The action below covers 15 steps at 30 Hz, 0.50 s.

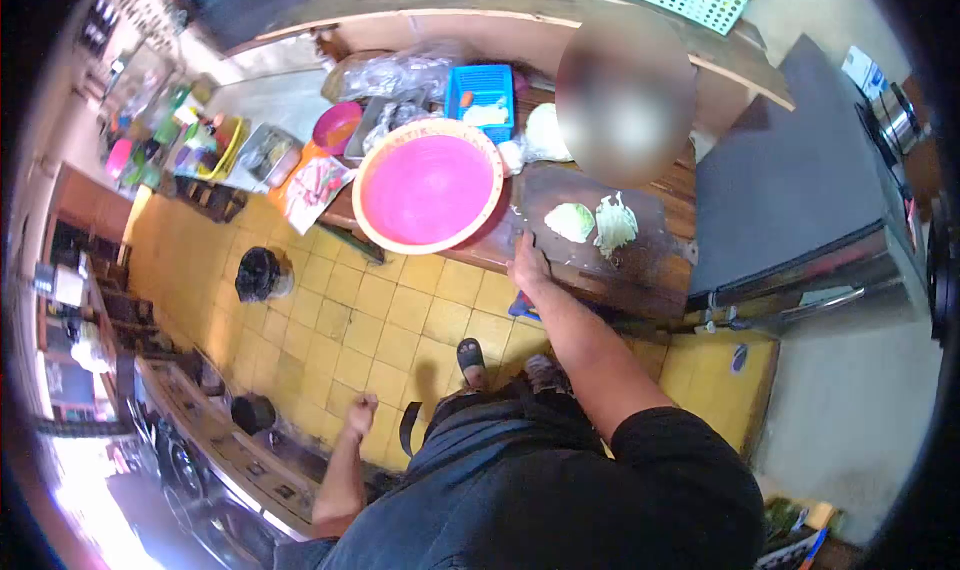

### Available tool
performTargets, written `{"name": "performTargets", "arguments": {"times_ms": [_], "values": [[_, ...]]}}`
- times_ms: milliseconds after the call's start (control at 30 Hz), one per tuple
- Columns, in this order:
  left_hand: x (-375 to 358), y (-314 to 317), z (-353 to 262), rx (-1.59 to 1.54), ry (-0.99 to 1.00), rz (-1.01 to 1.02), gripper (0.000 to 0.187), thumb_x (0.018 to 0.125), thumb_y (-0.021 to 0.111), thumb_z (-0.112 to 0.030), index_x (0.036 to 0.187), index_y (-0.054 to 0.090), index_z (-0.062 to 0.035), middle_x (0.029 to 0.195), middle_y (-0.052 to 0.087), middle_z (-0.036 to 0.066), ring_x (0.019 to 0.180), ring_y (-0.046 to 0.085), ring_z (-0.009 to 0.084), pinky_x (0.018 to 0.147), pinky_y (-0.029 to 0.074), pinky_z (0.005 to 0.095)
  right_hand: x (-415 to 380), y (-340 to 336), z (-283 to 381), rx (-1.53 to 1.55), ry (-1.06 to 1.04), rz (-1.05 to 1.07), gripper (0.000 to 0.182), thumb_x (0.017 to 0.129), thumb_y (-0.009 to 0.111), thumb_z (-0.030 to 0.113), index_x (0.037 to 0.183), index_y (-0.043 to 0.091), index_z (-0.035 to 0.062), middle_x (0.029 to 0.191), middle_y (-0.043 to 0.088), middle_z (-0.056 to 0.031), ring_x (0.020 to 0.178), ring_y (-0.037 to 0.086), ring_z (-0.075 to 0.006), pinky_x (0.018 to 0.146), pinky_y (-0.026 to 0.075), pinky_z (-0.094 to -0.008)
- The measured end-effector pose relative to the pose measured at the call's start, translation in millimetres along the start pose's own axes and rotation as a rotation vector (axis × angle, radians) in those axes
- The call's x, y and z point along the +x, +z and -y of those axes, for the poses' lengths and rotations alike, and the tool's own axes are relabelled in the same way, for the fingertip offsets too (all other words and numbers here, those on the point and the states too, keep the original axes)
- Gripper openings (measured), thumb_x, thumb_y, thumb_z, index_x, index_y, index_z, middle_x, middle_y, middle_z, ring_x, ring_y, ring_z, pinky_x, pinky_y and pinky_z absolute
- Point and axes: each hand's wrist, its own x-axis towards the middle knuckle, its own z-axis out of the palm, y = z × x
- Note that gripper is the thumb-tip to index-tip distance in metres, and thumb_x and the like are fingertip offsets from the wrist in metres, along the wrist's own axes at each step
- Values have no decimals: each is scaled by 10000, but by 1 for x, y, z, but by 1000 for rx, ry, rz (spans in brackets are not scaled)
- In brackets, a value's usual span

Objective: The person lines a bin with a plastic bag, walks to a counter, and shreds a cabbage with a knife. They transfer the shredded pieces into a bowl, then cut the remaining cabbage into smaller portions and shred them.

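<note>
My right hand (528,262) is at the front left edge of a dark cutting board (590,175), its fingers stretched out and holding nothing visible. Two pale green cabbage pieces lie on the board: a rounded one (569,222) nearer that hand and a ragged one (616,224) to its right. Away from the table, over the floor, my left hand (362,415) hangs with curled fingers and nothing visible in them. A large pink basin (428,190) with a pale rim sits left of the board.
Behind the basin are a blue basket (481,100), plastic bags (400,75) and a smaller pink bowl (337,127). A blurred patch hides the area behind the board. A grey refrigerator (790,190) stands at the right. On the yellow tiled floor is a black-lined bin (262,274).
</note>
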Motion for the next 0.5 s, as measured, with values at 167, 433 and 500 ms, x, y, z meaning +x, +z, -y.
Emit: {"name": "performTargets", "arguments": {"times_ms": [167, 433, 500], "values": [[61, 67, -257, 396, 243, 380, 271, 949, 555, -193, 1102, 604, 24, 899, 666, 45, 834, 594, 112, 772, 478, 256, -55, -34, -17, 90, -247, 182, 557, 780, 552, 103, 1287, 337, 15, 924, 578, -342, 877, 590, -472, 790, 444, -554], [65, 277, -427, 611, 467, 891, 177, 919, 601, -193, 958, 662, -32, 854, 671, 63, 814, 605, 115, 770, 485, 282, -156, -107, -118, 518, 17, -8, 448, 836, 573, 198, 1216, 442, 1, 1038, 605, -263, 932, 605, -417, 808, 464, -481], [90, 334, -431, 561, 844, 757, 224, 828, 655, -96, 1047, 635, -53, 1009, 644, 133, 965, 612, 256, 862, 475, 354, -133, -108, -139, 367, -19, -120, 439, 849, 559, 204, 1216, 437, -2, 1030, 604, -267, 921, 604, -427, 798, 466, -482]]}}
